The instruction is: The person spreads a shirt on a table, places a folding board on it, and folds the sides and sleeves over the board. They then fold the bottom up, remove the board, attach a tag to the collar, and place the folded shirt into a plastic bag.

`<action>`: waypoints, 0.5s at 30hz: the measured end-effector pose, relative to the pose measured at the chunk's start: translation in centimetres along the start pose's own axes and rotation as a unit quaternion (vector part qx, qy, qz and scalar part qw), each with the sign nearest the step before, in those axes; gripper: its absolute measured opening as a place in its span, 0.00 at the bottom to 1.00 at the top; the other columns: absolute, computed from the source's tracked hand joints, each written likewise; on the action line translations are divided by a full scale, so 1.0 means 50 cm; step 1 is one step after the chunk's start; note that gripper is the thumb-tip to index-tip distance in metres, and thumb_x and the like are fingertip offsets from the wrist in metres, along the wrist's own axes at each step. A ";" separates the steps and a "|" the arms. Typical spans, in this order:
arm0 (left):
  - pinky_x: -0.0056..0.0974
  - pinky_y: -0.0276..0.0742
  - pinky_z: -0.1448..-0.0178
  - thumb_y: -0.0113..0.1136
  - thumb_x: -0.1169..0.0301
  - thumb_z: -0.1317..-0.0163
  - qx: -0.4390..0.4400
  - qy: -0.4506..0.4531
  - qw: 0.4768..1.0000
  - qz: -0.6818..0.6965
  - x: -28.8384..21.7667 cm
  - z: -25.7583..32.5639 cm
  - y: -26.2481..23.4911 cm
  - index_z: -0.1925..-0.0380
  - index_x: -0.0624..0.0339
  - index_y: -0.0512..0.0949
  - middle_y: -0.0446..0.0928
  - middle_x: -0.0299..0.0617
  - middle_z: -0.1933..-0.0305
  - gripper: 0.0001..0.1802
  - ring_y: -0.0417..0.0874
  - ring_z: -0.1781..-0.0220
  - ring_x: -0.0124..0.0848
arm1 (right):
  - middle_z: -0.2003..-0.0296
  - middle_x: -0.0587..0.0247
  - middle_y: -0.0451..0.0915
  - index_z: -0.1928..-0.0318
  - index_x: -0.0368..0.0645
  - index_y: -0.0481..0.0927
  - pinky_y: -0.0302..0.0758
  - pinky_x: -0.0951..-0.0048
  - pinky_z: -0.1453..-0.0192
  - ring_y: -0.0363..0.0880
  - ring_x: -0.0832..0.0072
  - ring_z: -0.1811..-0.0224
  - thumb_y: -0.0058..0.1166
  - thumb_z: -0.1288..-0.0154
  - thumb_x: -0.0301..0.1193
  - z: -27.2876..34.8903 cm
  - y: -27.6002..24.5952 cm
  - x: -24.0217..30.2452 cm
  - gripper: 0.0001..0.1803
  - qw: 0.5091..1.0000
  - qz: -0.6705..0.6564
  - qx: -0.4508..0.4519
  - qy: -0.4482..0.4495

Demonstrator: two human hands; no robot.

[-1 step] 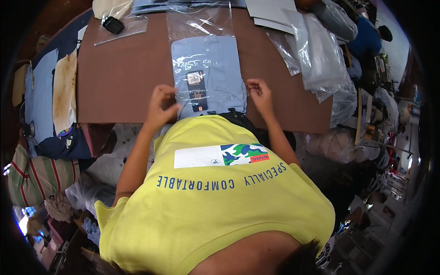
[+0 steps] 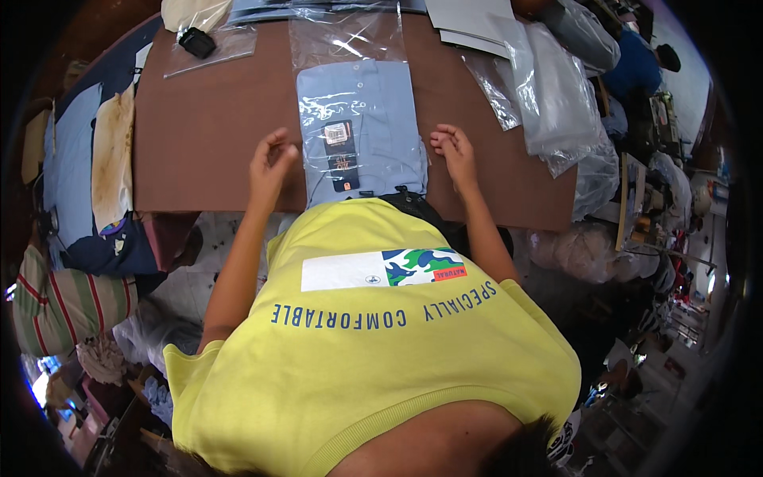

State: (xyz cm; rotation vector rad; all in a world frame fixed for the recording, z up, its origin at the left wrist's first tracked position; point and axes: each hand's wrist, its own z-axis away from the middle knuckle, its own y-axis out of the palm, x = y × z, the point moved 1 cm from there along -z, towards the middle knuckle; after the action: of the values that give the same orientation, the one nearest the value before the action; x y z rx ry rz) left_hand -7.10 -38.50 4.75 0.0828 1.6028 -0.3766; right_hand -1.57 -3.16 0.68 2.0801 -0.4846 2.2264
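A folded light-blue shirt (image 2: 389, 119) lies inside a clear plastic bag on the brown table, close to my body. The bag's loose clear end (image 2: 346, 40) stretches away beyond the shirt. A dark hang tag (image 2: 341, 159) shows through the plastic on the shirt's left half. My left hand (image 2: 273, 159) hovers just left of the packed shirt, empty, fingers loosely bent and thumb apart. On the other side, my right hand (image 2: 455, 151) is near the shirt's right edge, its fingers half curled with nothing visible in them. Neither hand appears to touch the bag.
Clear plastic bags (image 2: 552, 95) and pale boards (image 2: 473, 24) lie at the table's far right. A small black object (image 2: 197, 43) rests on plastic at far left. More blue cloth (image 2: 73, 167) sits beyond the brown tabletop's (image 2: 214, 135) left side. Another person (image 2: 636, 63) is at far right.
Both hands have drawn slightly outward from the packed shirt's sides, the left one also a little farther from my body. The shirt and bag lie practically where they were.
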 end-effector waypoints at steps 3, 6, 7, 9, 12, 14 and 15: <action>0.32 0.71 0.48 0.58 0.63 0.38 -0.080 -0.235 0.942 0.224 0.021 -0.045 0.010 0.40 0.64 0.62 0.73 0.43 0.48 0.29 0.76 0.51 0.27 | 0.62 0.59 0.79 0.44 0.37 0.66 0.72 0.80 0.60 0.76 0.79 0.62 0.54 0.36 0.39 -0.044 0.015 0.058 0.26 0.982 -0.074 0.029 0.170; 0.33 0.70 0.47 0.60 0.65 0.40 -0.032 -0.302 0.935 0.184 0.006 -0.042 0.028 0.40 0.65 0.61 0.74 0.45 0.50 0.31 0.76 0.53 0.28 | 0.62 0.59 0.79 0.43 0.37 0.63 0.73 0.78 0.60 0.76 0.79 0.62 0.55 0.37 0.38 -0.040 0.030 0.072 0.28 0.972 -0.074 0.077 0.207; 0.34 0.70 0.47 0.59 0.67 0.40 -0.030 -0.303 0.935 0.182 0.001 -0.043 0.037 0.40 0.65 0.61 0.74 0.45 0.50 0.30 0.76 0.53 0.29 | 0.62 0.59 0.79 0.42 0.37 0.62 0.73 0.78 0.59 0.76 0.78 0.61 0.55 0.37 0.39 -0.043 0.031 0.075 0.29 0.972 -0.076 0.084 0.206; 0.34 0.71 0.46 0.56 0.71 0.38 -0.028 -0.307 0.935 0.176 -0.008 -0.040 0.056 0.40 0.66 0.60 0.75 0.46 0.51 0.28 0.77 0.53 0.31 | 0.60 0.58 0.78 0.41 0.37 0.60 0.74 0.76 0.58 0.77 0.77 0.60 0.56 0.38 0.39 -0.042 0.035 0.085 0.31 0.970 -0.080 0.099 0.207; 0.38 0.73 0.47 0.54 0.75 0.39 -0.012 -0.228 0.924 0.308 0.010 -0.046 0.087 0.40 0.67 0.60 0.75 0.48 0.51 0.27 0.78 0.52 0.35 | 0.56 0.57 0.76 0.40 0.36 0.60 0.74 0.74 0.58 0.77 0.75 0.60 0.59 0.40 0.38 -0.048 0.058 0.110 0.33 0.958 -0.121 0.115 0.235; 0.38 0.75 0.50 0.53 0.77 0.39 -0.010 -0.246 0.920 0.304 0.011 -0.058 0.091 0.41 0.68 0.61 0.75 0.47 0.52 0.25 0.78 0.53 0.34 | 0.55 0.57 0.75 0.40 0.35 0.59 0.74 0.73 0.56 0.77 0.74 0.58 0.59 0.41 0.37 -0.052 0.062 0.082 0.34 0.948 -0.181 0.114 0.235; 0.38 0.76 0.51 0.53 0.78 0.39 -0.010 -0.255 0.918 0.303 0.009 -0.062 0.090 0.42 0.69 0.61 0.76 0.47 0.52 0.25 0.78 0.53 0.33 | 0.54 0.57 0.75 0.39 0.35 0.59 0.74 0.73 0.56 0.76 0.73 0.57 0.60 0.41 0.36 -0.053 0.065 0.073 0.35 0.942 -0.211 0.115 0.234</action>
State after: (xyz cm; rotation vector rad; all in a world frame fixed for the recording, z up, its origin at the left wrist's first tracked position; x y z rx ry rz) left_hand -8.84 -33.42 3.54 0.4208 0.9942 0.1036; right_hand -5.29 -6.15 3.53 1.4529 0.2433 2.4567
